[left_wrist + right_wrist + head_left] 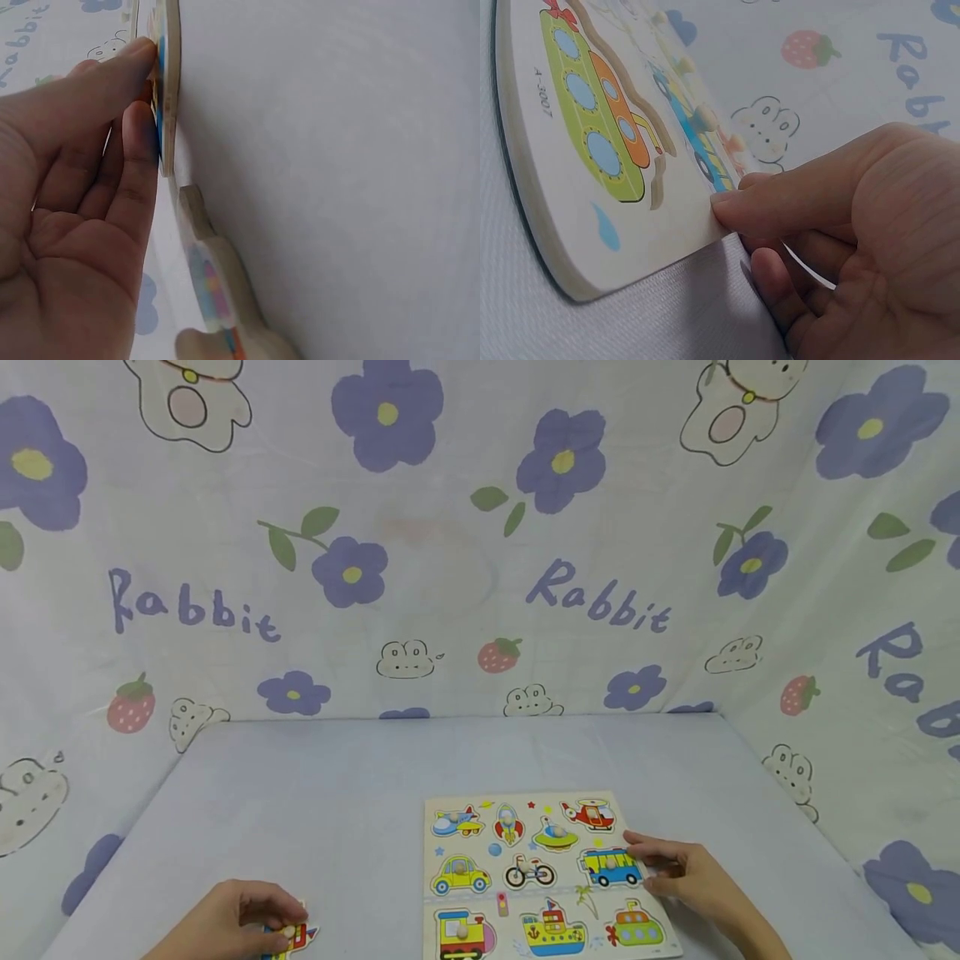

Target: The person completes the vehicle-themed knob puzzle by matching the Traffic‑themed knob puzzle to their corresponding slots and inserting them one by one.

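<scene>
A wooden peg puzzle board (517, 897) with vehicle pictures lies on the table. My right hand (693, 881) holds its right edge, thumb on top beside the blue and yellow bus piece (611, 867). In the right wrist view the thumb lies on the board's face (682, 240) near the edge. To the left of the board, my left hand (236, 920) pinches a ship puzzle piece (300, 937) by its knob. The left wrist view has this piece (171, 90) edge-on at the fingertips. A second loose wooden piece (232, 292) lies below it there, blurred.
Knobbed pieces such as the train (463, 935), car (460, 875) and helicopter (590, 815) sit in the board. The ship (553, 933) and submarine (636, 928) spots show printed pictures without knobs. Patterned cloth walls (450, 610) stand behind and beside the white table (315, 802).
</scene>
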A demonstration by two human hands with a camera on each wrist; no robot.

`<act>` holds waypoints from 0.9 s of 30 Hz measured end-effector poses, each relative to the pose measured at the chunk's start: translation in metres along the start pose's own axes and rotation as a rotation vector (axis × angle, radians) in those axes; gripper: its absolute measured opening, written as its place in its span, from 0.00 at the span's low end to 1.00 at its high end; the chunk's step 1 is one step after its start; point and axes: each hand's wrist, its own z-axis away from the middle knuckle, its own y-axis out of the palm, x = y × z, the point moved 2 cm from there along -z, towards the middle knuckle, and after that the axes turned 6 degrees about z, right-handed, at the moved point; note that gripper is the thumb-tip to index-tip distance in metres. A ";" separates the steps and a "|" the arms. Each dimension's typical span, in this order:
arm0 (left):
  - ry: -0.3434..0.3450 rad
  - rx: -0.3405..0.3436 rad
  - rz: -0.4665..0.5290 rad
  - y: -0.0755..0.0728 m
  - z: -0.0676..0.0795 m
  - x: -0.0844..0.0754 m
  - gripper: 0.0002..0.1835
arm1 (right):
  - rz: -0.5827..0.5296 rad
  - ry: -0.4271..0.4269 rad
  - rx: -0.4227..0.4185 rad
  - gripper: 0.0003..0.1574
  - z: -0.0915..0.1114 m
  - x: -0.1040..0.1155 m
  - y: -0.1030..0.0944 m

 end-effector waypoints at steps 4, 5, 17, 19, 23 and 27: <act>0.045 0.023 -0.009 0.001 0.000 -0.002 0.11 | 0.006 0.001 -0.003 0.25 0.000 0.000 0.001; 0.057 0.028 -0.011 0.002 0.001 -0.002 0.11 | 0.004 0.003 -0.003 0.25 -0.001 0.000 0.001; 0.120 0.051 -0.056 0.000 0.001 -0.006 0.11 | 0.005 0.000 -0.007 0.25 0.000 0.000 0.002; 0.111 0.040 -0.072 0.000 0.000 -0.007 0.11 | 0.006 0.004 -0.008 0.25 0.000 0.000 0.003; 0.065 -0.023 -0.127 0.000 -0.004 -0.012 0.11 | 0.010 0.010 -0.011 0.25 0.000 0.000 0.002; 0.022 -0.067 -0.116 0.004 -0.008 -0.019 0.10 | 0.009 0.012 -0.012 0.25 -0.001 0.000 0.001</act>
